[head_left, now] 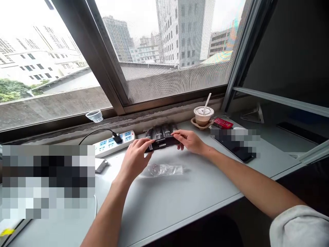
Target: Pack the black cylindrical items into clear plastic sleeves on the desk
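**Q:** What have you got between your hands?

**A:** A flat black package [162, 143] with a small white label. Your left hand [135, 159] is closed on its left end, and your right hand [189, 141] grasps the right end, fingers curled over the top. Held by its ends like that, the middle of the face stays open to your view, which may be why you hold it this way.

**Q:** Where is it on the table [164, 219]?

**A:** Near the far edge, just in front of a row of black packs [161, 131] lined up below the window frame [174, 102]. I can't tell whether it touches the table or you've lifted it clear.

**Q:** And that clear plastic bag [161, 170]?

**A:** It lies flat just below your hands, on the open part of the table — within easy reach, with a small reddish mark showing through it.

**Q:** What's off to the sides?

**A:** On your left, a white power strip [111, 144] sits along the far edge, probably to keep it out of your working space, with a black plug [117, 138] in it. On your right are a takeaway coffee cup [203, 116] with a straw, in a cardboard holder [202, 124], a red packet [222, 122], and a dark smartphone [235, 149] — partly pixelated.
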### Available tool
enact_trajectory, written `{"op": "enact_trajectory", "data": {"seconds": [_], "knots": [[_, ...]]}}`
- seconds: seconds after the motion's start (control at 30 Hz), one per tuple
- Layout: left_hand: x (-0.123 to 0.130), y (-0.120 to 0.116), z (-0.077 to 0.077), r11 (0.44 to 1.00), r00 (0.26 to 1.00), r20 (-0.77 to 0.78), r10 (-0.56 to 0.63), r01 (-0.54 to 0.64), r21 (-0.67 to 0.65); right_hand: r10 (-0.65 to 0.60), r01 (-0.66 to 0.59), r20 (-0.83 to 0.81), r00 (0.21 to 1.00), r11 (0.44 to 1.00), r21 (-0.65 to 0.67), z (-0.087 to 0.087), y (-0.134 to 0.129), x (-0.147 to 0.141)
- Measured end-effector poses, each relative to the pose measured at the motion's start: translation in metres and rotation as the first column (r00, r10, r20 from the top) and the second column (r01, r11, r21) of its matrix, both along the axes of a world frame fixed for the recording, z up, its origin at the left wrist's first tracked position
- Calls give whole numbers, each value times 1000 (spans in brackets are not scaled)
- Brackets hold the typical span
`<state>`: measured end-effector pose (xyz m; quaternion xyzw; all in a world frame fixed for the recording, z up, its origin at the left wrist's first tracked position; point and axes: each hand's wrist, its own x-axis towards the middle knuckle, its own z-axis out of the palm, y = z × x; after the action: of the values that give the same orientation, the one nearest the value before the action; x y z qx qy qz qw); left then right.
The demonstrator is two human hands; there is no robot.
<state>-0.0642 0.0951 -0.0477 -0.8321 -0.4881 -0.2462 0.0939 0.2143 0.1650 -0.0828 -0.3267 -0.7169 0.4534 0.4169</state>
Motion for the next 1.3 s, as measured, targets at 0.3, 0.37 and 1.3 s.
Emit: {"op": "enact_trajectory", "data": {"seconds": [0.3,0.37,1.3], "knots": [[23,-9,2,974,973,66,-220,223,-43,24,-28,-49,999,996,-85,12,-13,-6],[24,-9,2,963,959,103,-263,268,-36,35,-44,-70,997,991,-129,14,-12,-5],[35,-31,9,867,972,-52,-230,181,-465,31,-217,-447,894,902,-373,17,4,10]]}}
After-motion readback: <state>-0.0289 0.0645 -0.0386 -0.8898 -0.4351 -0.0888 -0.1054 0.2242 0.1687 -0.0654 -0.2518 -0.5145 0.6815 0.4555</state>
